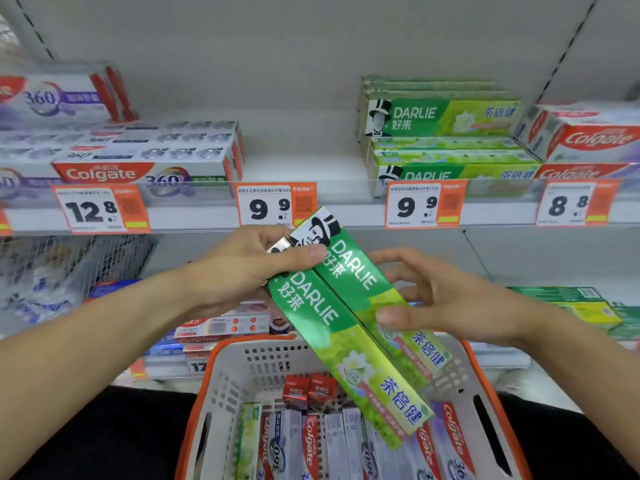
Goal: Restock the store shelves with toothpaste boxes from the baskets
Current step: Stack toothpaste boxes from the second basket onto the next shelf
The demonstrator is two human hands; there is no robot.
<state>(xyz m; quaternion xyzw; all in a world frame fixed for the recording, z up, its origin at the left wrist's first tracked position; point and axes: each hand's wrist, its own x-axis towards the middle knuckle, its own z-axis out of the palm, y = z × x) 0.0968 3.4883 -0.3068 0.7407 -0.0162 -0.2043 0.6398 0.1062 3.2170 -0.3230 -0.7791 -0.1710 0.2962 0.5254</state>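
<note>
Two long green cardboard Darlie toothpaste boxes (pixel 349 317) side by side, tilted, above the grey perforated plastic basket with orange rim (pixel 242 368); left hand (pixel 242 268) gripping their upper ends, thumb across the fronts; right hand (pixel 446 299) with fingers loosely spread, thumb pressing the right-hand box. Inside the basket: red-and-white Colgate cartons (pixel 311 445). Above the basket: white shelf edge with orange price tags (pixel 273 204), stacked green Darlie boxes (pixel 443 133) at its right
</note>
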